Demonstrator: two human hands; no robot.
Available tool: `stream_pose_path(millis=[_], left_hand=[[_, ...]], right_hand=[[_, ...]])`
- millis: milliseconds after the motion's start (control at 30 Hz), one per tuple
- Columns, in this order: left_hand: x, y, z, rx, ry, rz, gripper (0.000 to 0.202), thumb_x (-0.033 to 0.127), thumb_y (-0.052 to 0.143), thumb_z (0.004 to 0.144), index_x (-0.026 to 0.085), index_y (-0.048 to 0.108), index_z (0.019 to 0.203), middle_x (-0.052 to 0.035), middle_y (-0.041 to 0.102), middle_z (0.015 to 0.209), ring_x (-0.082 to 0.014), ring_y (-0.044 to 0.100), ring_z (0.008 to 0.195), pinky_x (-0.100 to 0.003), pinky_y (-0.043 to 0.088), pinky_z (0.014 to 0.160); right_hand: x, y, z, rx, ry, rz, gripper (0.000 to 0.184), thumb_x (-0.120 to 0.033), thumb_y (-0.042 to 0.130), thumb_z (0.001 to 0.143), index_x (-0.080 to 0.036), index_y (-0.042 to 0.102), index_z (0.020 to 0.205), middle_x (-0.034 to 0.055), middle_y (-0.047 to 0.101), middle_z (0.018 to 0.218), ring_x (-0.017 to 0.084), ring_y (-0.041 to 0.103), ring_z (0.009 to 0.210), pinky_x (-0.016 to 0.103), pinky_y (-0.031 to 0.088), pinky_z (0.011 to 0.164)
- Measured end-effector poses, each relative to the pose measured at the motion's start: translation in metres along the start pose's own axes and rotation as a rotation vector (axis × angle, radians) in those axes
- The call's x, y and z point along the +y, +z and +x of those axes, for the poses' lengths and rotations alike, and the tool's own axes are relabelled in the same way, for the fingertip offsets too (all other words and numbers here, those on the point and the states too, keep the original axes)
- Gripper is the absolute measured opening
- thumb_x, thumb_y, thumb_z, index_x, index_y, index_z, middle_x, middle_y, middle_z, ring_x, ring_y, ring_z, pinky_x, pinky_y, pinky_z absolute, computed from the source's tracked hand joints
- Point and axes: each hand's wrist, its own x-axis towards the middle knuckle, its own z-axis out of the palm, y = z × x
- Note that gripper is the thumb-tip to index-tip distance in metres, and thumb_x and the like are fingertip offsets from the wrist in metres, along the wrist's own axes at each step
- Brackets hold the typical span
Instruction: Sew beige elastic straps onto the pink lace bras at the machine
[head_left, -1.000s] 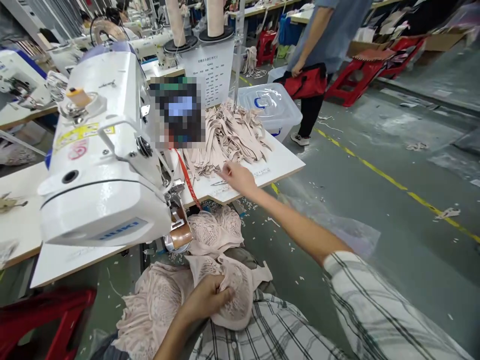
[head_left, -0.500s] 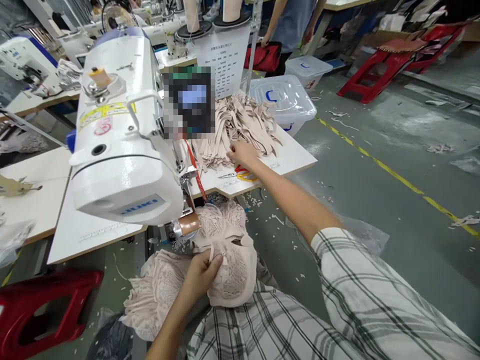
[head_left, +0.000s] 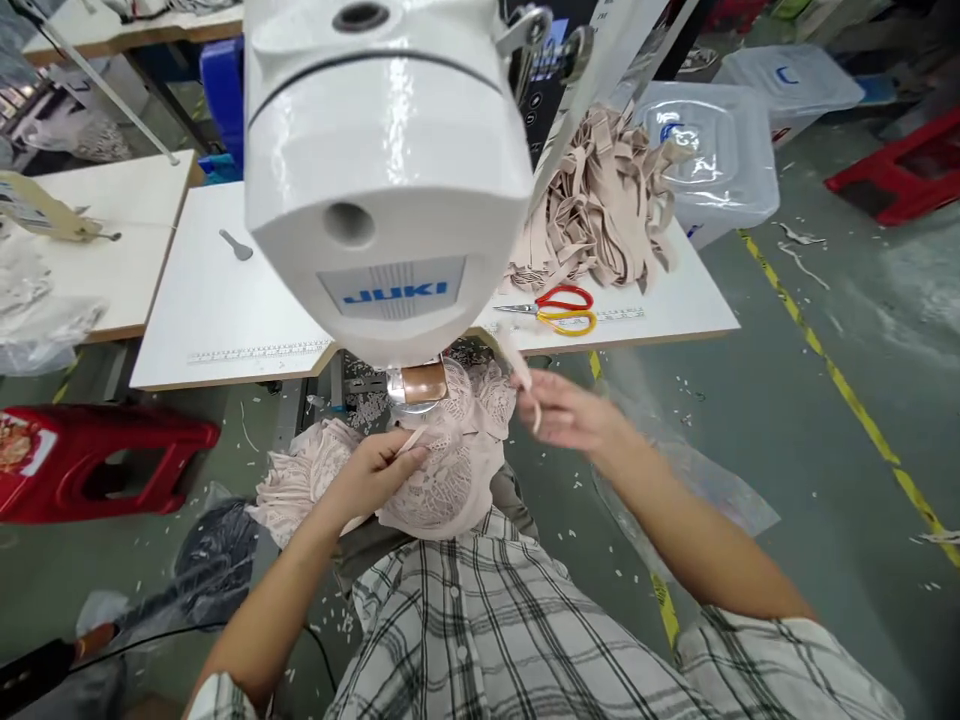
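Left hand [head_left: 375, 475] pinches a lace bra [head_left: 446, 490], right hand [head_left: 566, 412] a beige strap [head_left: 516, 362]; the sewing machine [head_left: 390, 180] beyond both reads "JUKI".

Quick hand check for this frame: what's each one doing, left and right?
Left hand: closed, pinching the lace bra.
Right hand: fingers closed on a beige strip, slightly blurred.

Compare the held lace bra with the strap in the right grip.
The bra is broad and patterned; the strap is narrow and looks plain. The bra, in the left grip, is nearer the shirt; the strap is farther, in the right grip. Both look pale pink.
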Motion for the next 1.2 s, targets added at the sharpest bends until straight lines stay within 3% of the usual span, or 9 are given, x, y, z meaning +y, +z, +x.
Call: stream_pose_path(millis=[100,167,300,433,600,700,867,1033,1200], left_hand=[[0.004,-0.006,-0.005,-0.036,-0.004,0.009,0.038,0.044,0.046,0.099,0.015,0.07,0.101,0.001,0.05,0.071,-0.0124,0.044,0.063,-0.024,0.035,0.06],[0.006,-0.008,-0.008,-0.048,-0.024,0.04,0.041,0.045,0.046,0.098,0.015,0.069,0.114,0.0013,0.049,0.069,-0.0119,0.042,0.061,-0.023,0.033,0.057],[0.008,-0.008,-0.011,-0.094,-0.03,0.08,0.04,0.044,0.045,0.099,0.016,0.07,0.113,0.001,0.047,0.067,-0.0124,0.041,0.061,-0.024,0.032,0.057],[0.015,-0.009,-0.011,-0.133,-0.033,0.11,0.036,0.041,0.043,0.1,0.017,0.069,0.099,0.0019,0.044,0.066,-0.0116,0.038,0.058,-0.024,0.03,0.055],[0.021,0.001,-0.013,-0.079,0.04,0.161,0.028,0.037,0.05,0.098,0.017,0.066,0.088,-0.0009,0.052,0.077,-0.0141,0.049,0.071,-0.023,0.039,0.063],[0.016,0.03,-0.012,0.125,0.113,0.107,0.027,0.042,0.055,0.095,0.017,0.065,0.102,-0.0077,0.061,0.103,-0.0204,0.056,0.095,-0.028,0.047,0.079],[0.001,0.066,-0.008,0.603,0.089,0.221,0.029,0.042,0.046,0.1,0.018,0.06,0.102,-0.0017,0.061,0.077,-0.0146,0.055,0.065,-0.025,0.045,0.061],[0.01,0.029,-0.001,0.492,0.379,0.696,0.033,0.029,0.042,0.101,0.019,0.062,0.125,0.0004,0.064,0.065,-0.0127,0.057,0.055,-0.023,0.042,0.055],[0.03,0.003,0.008,0.471,0.206,0.584,0.033,0.026,0.045,0.1,0.019,0.067,0.124,-0.0043,0.077,0.098,-0.0133,0.07,0.075,-0.02,0.051,0.065]], right_hand=[[0.031,0.024,-0.003,-0.062,0.049,0.056,0.028,-0.038,0.086,0.067,-0.02,0.073,0.083,0.0003,0.071,0.075,0.003,0.049,0.049,0.015,0.043,0.048],[0.039,0.033,-0.002,-0.077,-0.007,-0.019,0.024,-0.039,0.084,0.07,-0.02,0.076,0.081,0.0052,0.074,0.101,0.011,0.066,0.081,0.023,0.053,0.074],[0.032,0.051,-0.003,-0.223,-0.078,-0.247,0.019,-0.038,0.078,0.078,-0.023,0.079,0.089,0.006,0.058,0.14,0.022,0.059,0.119,0.034,0.049,0.096],[0.023,0.073,-0.009,-0.233,-0.158,-0.375,0.017,-0.036,0.072,0.085,-0.025,0.078,0.097,0.005,0.072,0.112,0.018,0.066,0.104,0.032,0.051,0.09],[0.029,0.089,-0.013,-0.044,-0.341,-0.587,0.017,-0.035,0.068,0.087,-0.025,0.079,0.097,0.003,0.072,0.09,0.015,0.066,0.08,0.025,0.051,0.068],[0.036,0.09,-0.01,0.048,-0.371,-0.538,0.018,-0.038,0.068,0.087,-0.026,0.079,0.095,0.003,0.073,0.089,0.016,0.066,0.079,0.026,0.052,0.067],[0.031,0.081,0.003,0.074,-0.252,-0.333,0.019,-0.042,0.073,0.083,-0.027,0.079,0.095,0.0006,0.073,0.081,0.014,0.064,0.07,0.026,0.051,0.064],[0.001,0.067,0.021,0.071,-0.236,-0.283,0.028,-0.048,0.068,0.086,-0.026,0.077,0.103,0.0011,0.07,0.083,0.011,0.061,0.073,0.023,0.05,0.066],[-0.02,0.061,0.053,0.115,-0.35,-0.433,0.025,-0.045,0.072,0.081,-0.022,0.072,0.09,-0.0016,0.06,0.069,0.011,0.053,0.058,0.025,0.047,0.058]])
